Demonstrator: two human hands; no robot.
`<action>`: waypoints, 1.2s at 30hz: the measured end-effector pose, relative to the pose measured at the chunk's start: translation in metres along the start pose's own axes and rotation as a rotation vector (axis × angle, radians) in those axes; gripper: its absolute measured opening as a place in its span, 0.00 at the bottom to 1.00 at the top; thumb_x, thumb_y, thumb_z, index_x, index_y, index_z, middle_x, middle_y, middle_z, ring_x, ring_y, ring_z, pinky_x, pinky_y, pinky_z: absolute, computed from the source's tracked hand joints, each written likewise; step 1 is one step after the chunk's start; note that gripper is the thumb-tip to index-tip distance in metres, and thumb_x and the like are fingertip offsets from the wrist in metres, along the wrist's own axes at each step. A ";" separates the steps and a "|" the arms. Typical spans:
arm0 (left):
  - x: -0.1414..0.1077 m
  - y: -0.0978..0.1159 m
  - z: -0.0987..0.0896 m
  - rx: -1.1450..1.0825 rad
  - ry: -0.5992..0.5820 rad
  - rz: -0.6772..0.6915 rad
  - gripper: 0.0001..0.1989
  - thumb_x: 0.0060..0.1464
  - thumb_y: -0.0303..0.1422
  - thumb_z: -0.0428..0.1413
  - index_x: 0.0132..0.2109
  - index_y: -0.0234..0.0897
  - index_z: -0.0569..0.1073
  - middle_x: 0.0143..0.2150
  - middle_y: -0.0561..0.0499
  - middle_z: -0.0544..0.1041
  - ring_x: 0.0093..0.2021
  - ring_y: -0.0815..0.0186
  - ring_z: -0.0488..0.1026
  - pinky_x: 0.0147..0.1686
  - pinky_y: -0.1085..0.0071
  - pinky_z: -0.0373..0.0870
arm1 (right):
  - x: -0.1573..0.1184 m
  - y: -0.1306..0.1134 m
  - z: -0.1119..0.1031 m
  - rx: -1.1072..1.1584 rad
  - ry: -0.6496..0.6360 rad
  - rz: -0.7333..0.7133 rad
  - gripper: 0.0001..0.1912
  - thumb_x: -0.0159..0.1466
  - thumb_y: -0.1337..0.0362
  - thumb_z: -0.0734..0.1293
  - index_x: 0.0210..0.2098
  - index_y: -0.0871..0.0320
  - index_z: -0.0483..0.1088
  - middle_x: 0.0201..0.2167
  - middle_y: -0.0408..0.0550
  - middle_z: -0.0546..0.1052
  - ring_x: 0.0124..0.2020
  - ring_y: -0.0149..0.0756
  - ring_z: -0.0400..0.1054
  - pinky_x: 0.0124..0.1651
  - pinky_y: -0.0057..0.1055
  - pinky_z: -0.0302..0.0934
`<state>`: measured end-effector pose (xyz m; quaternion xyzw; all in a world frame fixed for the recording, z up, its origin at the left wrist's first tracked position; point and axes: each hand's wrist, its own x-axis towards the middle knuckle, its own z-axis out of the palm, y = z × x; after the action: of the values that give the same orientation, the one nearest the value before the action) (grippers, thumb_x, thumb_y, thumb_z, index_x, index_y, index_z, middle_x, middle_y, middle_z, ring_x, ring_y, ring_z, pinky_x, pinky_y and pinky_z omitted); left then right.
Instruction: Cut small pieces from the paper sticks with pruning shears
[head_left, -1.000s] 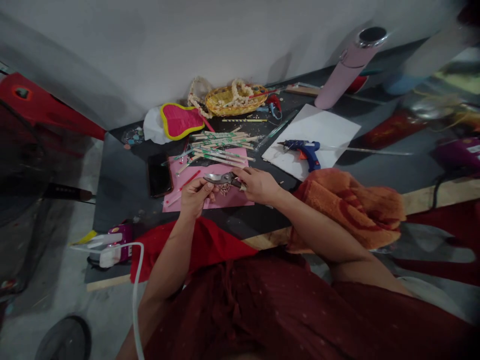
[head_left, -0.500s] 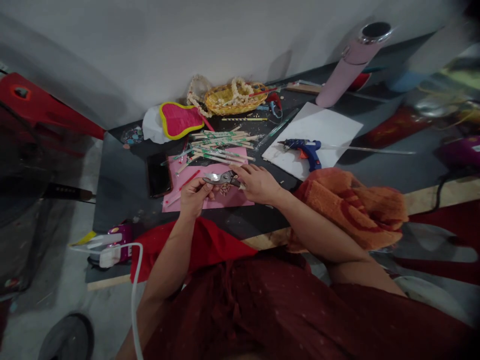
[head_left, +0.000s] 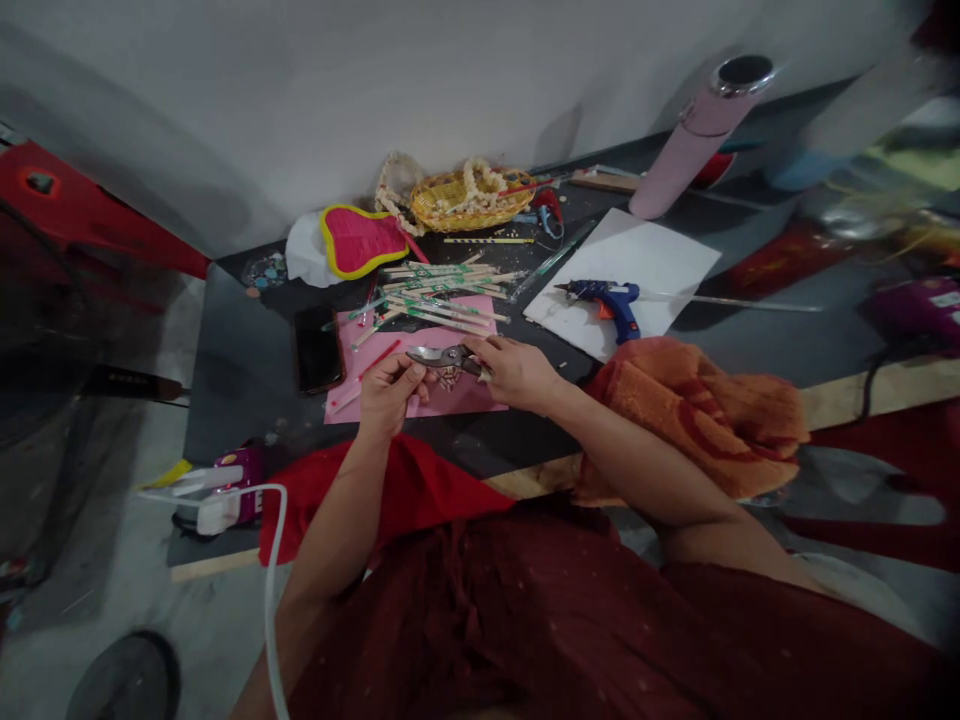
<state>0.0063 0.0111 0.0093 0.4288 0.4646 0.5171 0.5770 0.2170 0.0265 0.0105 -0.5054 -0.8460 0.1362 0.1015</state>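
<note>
My right hand (head_left: 517,372) is closed round the handles of metal cutting pliers (head_left: 448,356), whose blades point left. Close to the blade tips, my left hand (head_left: 390,392) is pinched; what it holds, if anything, is too small to name. Both hands are above a pink sheet (head_left: 472,398). Short pale pieces (head_left: 448,378) lie on the sheet just below the pliers. Behind the hands is a loose pile of wrapped wooden sticks (head_left: 439,290). A red stick (head_left: 381,358) lies left of the pliers.
A phone (head_left: 319,350) lies left of the sheet. To the right are a blue glue gun (head_left: 615,300) on a white board (head_left: 660,250), an orange towel (head_left: 697,420) and a pink flask (head_left: 686,155). A yellow basket (head_left: 450,205) stands at the back.
The fingers of my right hand have shifted slightly on the pliers' handles, and more of the jaw pivot shows. My left hand has hardly moved.
</note>
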 end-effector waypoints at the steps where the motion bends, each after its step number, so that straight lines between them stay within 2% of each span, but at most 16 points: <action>1: 0.000 0.000 0.000 0.004 0.002 0.015 0.12 0.43 0.37 0.65 0.28 0.33 0.73 0.25 0.51 0.78 0.17 0.76 0.68 0.19 0.78 0.67 | 0.001 0.000 0.000 -0.005 0.003 0.011 0.27 0.62 0.62 0.60 0.61 0.54 0.56 0.49 0.52 0.73 0.46 0.42 0.69 0.45 0.33 0.61; 6: 0.002 -0.006 -0.001 0.062 0.036 0.108 0.09 0.44 0.36 0.64 0.30 0.35 0.75 0.26 0.53 0.77 0.18 0.75 0.69 0.20 0.77 0.69 | 0.004 0.000 0.000 -0.036 0.027 0.005 0.33 0.59 0.66 0.62 0.64 0.54 0.52 0.56 0.54 0.68 0.50 0.45 0.66 0.49 0.37 0.59; 11: 0.002 -0.009 -0.006 0.069 0.011 0.110 0.10 0.46 0.37 0.64 0.31 0.34 0.77 0.26 0.51 0.78 0.17 0.75 0.69 0.20 0.77 0.68 | 0.006 0.003 0.001 -0.049 0.024 -0.036 0.34 0.60 0.65 0.60 0.65 0.53 0.50 0.58 0.54 0.65 0.52 0.48 0.65 0.50 0.41 0.59; 17: 0.000 -0.006 -0.007 0.050 -0.012 0.076 0.10 0.46 0.37 0.64 0.30 0.33 0.76 0.26 0.50 0.78 0.17 0.75 0.69 0.19 0.78 0.68 | 0.004 0.003 -0.001 0.030 0.030 -0.049 0.29 0.61 0.62 0.61 0.62 0.55 0.56 0.55 0.53 0.69 0.50 0.44 0.67 0.50 0.37 0.59; 21: -0.001 -0.004 -0.004 0.018 -0.023 0.079 0.10 0.47 0.37 0.64 0.30 0.33 0.75 0.26 0.51 0.78 0.17 0.75 0.69 0.18 0.78 0.68 | 0.001 0.003 0.001 0.038 0.009 -0.043 0.28 0.61 0.62 0.61 0.61 0.55 0.57 0.51 0.52 0.72 0.47 0.42 0.68 0.46 0.33 0.60; 28: 0.001 -0.006 -0.002 0.023 -0.012 0.141 0.10 0.46 0.35 0.64 0.29 0.32 0.74 0.27 0.51 0.78 0.18 0.74 0.70 0.20 0.78 0.69 | 0.001 0.002 0.005 0.027 0.023 -0.019 0.27 0.61 0.62 0.60 0.61 0.54 0.57 0.47 0.51 0.73 0.44 0.42 0.70 0.43 0.32 0.61; 36: 0.001 -0.009 -0.005 0.076 -0.012 0.129 0.10 0.47 0.37 0.63 0.30 0.33 0.77 0.26 0.50 0.79 0.18 0.74 0.70 0.19 0.77 0.69 | 0.004 0.001 0.000 -0.025 0.032 -0.032 0.35 0.59 0.65 0.61 0.65 0.53 0.51 0.58 0.53 0.66 0.52 0.47 0.64 0.51 0.41 0.58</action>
<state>0.0027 0.0111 -0.0003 0.4826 0.4518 0.5325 0.5287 0.2156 0.0306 0.0106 -0.4953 -0.8538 0.1160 0.1106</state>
